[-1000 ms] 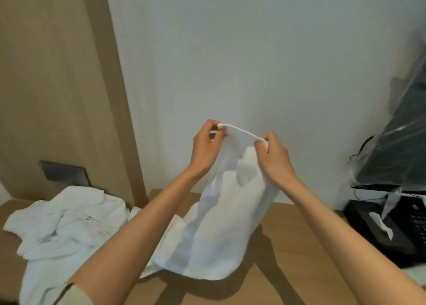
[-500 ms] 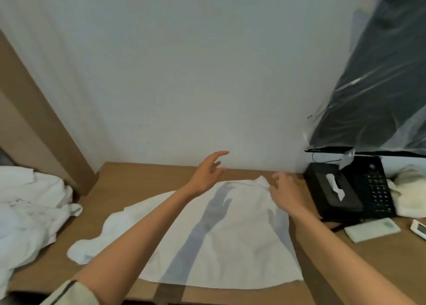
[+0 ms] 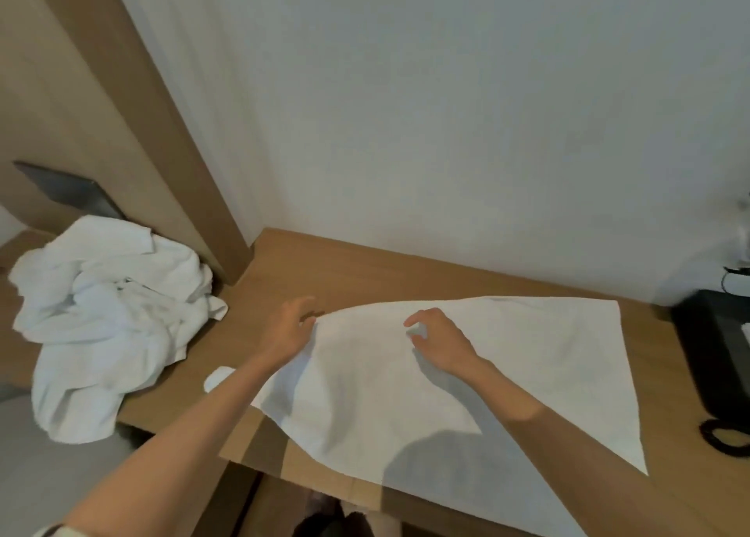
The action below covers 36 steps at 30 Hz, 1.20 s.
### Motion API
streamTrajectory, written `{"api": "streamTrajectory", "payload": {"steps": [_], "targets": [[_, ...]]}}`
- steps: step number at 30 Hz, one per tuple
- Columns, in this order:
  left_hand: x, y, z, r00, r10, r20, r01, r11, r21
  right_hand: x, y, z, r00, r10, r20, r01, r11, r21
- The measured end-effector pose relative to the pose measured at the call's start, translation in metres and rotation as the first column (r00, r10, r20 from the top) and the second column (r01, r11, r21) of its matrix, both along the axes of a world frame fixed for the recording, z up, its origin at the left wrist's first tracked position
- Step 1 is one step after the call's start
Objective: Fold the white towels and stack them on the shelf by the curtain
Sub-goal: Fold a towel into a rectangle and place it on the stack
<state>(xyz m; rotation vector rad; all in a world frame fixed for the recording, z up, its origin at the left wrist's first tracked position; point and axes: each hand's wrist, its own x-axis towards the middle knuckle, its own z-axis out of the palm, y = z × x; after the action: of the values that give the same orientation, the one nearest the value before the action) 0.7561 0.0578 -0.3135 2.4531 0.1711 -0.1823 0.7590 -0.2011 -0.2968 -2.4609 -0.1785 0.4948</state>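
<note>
1. Our left grip (image 3: 290, 333) curls at the left edge of the flat white cloth towel (image 3: 527, 354). We cannot tell whether it pinches.
2. Our right grip (image 3: 440, 341), fingers curled, rests on the towel; its hold is also unclear.
3. The towel lies spread on the light wooden counter (image 3: 365, 264).
4. A crumpled white towel heap (image 3: 101, 313) sits left, under a plain white wall (image 3: 446, 110).

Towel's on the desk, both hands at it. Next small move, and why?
Probably pull the towel outward by its left edge with the left hand while the right hand steadies the middle: its right side lies flat on the desk, the left is creased.
</note>
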Motion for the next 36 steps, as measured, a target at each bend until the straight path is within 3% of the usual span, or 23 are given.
{"api": "streamTrajectory", "payload": {"steps": [4, 9, 12, 15, 18, 20, 22, 23, 24, 25, 27, 28, 29, 31, 33, 36], "targets": [[0.023, 0.036, -0.021, 0.986, 0.041, -0.159, -0.065, 0.987, -0.146, 0.035, 0.06, -0.023, 0.998, 0.066, -0.023, -0.067, 0.997, -0.023], [0.048, 0.05, -0.046, 0.877, -0.153, -0.456, 0.098, 0.985, -0.141, 0.067, 0.101, -0.052, 0.981, 0.144, -0.128, -0.173, 0.952, -0.253], [0.049, 0.049, -0.049, 0.855, -0.26, -0.448, 0.186, 0.961, -0.204, 0.067, 0.104, -0.058, 0.984, 0.173, -0.047, -0.179, 0.933, -0.311], [0.045, 0.044, -0.043, 0.832, -0.369, -0.414, 0.295, 0.926, -0.234, 0.058, 0.093, -0.048, 0.985, 0.155, 0.078, -0.135, 0.966, -0.22], [0.042, 0.041, -0.024, 0.915, -0.362, -0.178, 0.317, 0.918, -0.237, 0.043, 0.074, -0.025, 0.935, 0.117, 0.336, -0.075, 0.988, -0.136], [0.037, 0.036, -0.008, 0.922, -0.331, 0.2, 0.349, 0.935, -0.06, 0.028, 0.061, -0.011, 0.857, 0.136, 0.498, -0.096, 0.99, -0.106], [0.024, 0.027, 0.006, 0.737, -0.434, 0.517, 0.351, 0.901, 0.256, 0.013, 0.049, -0.003, 0.834, 0.192, 0.518, -0.147, 0.981, -0.127], [0.017, 0.022, 0.007, 0.648, -0.513, 0.563, 0.39, 0.859, 0.333, 0.006, 0.044, -0.002, 0.846, 0.229, 0.482, -0.182, 0.973, -0.141], [0.008, 0.017, 0.004, 0.613, -0.591, 0.525, 0.478, 0.806, 0.35, -0.001, 0.038, -0.004, 0.868, 0.27, 0.418, -0.226, 0.962, -0.152], [-0.001, 0.014, 0.0, 0.639, -0.649, 0.413, 0.567, 0.76, 0.316, -0.007, 0.031, -0.007, 0.888, 0.332, 0.317, -0.289, 0.941, -0.175], [-0.02, 0.013, -0.012, 0.753, -0.658, 0.013, 0.644, 0.741, 0.19, -0.017, 0.019, -0.013, 0.895, 0.444, 0.043, -0.42, 0.872, -0.251], [-0.027, 0.014, -0.018, 0.792, -0.597, -0.13, 0.61, 0.783, 0.124, -0.019, 0.014, -0.015, 0.898, 0.437, -0.062, -0.437, 0.861, -0.259], [-0.034, 0.016, -0.023, 0.845, -0.513, -0.154, 0.524, 0.851, 0.04, -0.02, 0.012, -0.016, 0.916, 0.388, -0.106, -0.402, 0.885, -0.234], [-0.043, 0.018, -0.025, 0.964, -0.264, -0.027, 0.26, 0.959, -0.112, -0.014, 0.016, -0.011, 0.974, 0.208, -0.095, -0.219, 0.966, -0.136], [-0.041, 0.021, -0.025, 0.994, -0.094, 0.055, 0.099, 0.99, -0.098, -0.003, 0.028, -0.008, 0.994, 0.088, -0.072, -0.095, 0.99, -0.1], [-0.026, 0.021, -0.026, 0.992, -0.061, -0.109, 0.06, 0.998, -0.011, 0.007, 0.048, -0.013, 0.984, 0.091, -0.154, -0.125, 0.966, -0.228]]}}
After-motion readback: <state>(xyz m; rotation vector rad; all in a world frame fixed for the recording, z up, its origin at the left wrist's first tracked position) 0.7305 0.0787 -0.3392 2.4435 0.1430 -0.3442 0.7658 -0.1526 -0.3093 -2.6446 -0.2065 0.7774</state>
